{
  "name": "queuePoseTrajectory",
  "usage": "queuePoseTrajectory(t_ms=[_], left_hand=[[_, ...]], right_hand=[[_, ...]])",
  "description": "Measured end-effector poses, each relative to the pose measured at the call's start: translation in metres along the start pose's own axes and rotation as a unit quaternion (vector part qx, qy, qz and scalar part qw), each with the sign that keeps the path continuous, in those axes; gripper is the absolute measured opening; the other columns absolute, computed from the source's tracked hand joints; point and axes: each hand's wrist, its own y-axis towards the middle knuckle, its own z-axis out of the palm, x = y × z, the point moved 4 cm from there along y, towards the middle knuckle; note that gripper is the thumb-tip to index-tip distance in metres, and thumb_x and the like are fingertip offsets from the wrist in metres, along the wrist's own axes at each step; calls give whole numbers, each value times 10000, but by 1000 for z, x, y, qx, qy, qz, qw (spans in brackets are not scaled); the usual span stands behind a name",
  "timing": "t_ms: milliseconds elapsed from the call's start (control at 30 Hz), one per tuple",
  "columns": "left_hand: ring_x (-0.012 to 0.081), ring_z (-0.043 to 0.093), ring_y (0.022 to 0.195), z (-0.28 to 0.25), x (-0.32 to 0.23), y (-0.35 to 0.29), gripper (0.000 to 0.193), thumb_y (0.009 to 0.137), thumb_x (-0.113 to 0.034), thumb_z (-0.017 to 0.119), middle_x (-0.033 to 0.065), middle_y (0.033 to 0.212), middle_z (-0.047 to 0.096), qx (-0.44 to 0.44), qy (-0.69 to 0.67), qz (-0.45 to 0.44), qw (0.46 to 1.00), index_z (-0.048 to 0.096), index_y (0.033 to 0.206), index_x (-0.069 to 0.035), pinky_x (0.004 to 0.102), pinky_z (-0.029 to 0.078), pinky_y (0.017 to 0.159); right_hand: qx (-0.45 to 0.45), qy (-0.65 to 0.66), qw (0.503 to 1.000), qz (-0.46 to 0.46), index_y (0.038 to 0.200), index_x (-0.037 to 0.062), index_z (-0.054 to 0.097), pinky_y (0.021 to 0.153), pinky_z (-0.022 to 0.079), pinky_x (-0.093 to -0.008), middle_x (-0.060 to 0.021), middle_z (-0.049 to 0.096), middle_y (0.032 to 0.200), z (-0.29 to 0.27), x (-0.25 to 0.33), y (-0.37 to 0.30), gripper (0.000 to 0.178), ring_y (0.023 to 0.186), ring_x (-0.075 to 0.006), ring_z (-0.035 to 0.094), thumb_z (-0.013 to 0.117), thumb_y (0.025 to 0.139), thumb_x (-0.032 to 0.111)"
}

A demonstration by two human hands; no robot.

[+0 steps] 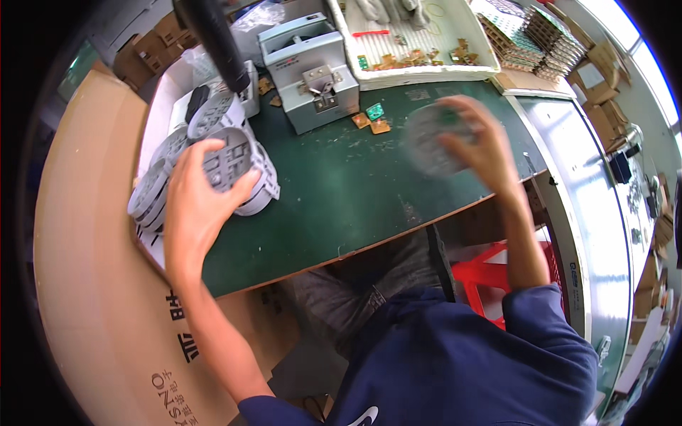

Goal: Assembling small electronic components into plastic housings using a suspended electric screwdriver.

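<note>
My left hand (195, 192) curves its thumb and fingers around the rim of a round, open grey plastic housing (233, 157) with slots and ribs inside. That housing is among several similar grey housings (150, 193) grouped at the left of the table. Over the right part of the table, my right hand (479, 145) grips another round grey plastic housing (432, 142) by its edge, smeared by motion. A dark green patch shows near its fingers, too blurred to name. Small boards, one green (374, 111) and two orange-brown (381, 126), lie on the tabletop between the hands.
A grey metal machine (320, 92) stands at the back of the green table (327, 206). Behind it to the right is a white foam tray (426, 77) with small boards and gloves. A black tube (217, 46) hangs at upper left. Stacked board panels (543, 46) sit far right.
</note>
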Motion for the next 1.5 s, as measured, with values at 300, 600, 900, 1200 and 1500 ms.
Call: queuePoseTrajectory(t_ms=[300, 600, 900, 1200, 1500], left_hand=[[242, 570, 1288, 46, -29, -46, 815, 733, -311, 822, 148, 1457, 548, 99, -425, 13, 900, 530, 1429, -4, 395, 438, 1100], [508, 555, 1291, 138, -48, -62, 845, 982, -623, 484, 378, 1519, 417, 181, -903, -105, 375, 381, 1554, -10, 558, 508, 1055], [453, 640, 1196, 130, -36, -73, 862, 992, -706, 410, 366, 1467, 485, 144, -914, -144, 352, 426, 1538, -38, 489, 591, 934], [420, 657, 1175, 132, -21, -79, 763, 1029, -650, 424, 237, 1386, 606, 103, -886, -161, 422, 478, 1487, -41, 499, 567, 948], [319, 643, 1197, 130, -27, -78, 728, 1034, -623, 461, 159, 1364, 634, 75, -785, -139, 600, 533, 1442, -24, 436, 511, 991]], right_hand=[[-66, -616, 727, 295, 1422, 253, 595, 949, 529, -477, -177, 611, 1270, -250, -169, -132, 539, 1172, -357, 610, 764, 913, 197], [11, -185, 975, 126, 1348, 148, 664, 828, 558, -383, -139, 724, 1102, -27, -33, -15, 357, 948, -249, 693, 668, 1012, 265], [-15, -263, 965, -16, 1135, 75, 659, 804, 535, -427, -130, 665, 995, 62, -37, 2, 223, 931, -316, 674, 715, 952, 191], [19, 180, 968, 173, 1262, 33, 637, 632, 521, -236, 1, 646, 975, 53, -38, 4, 275, 751, -85, 639, 675, 1015, 148], [140, 580, 761, 253, 1330, -9, 615, 636, 468, -157, 3, 603, 1061, 60, -39, -5, 334, 763, -30, 531, 587, 1080, 211]])
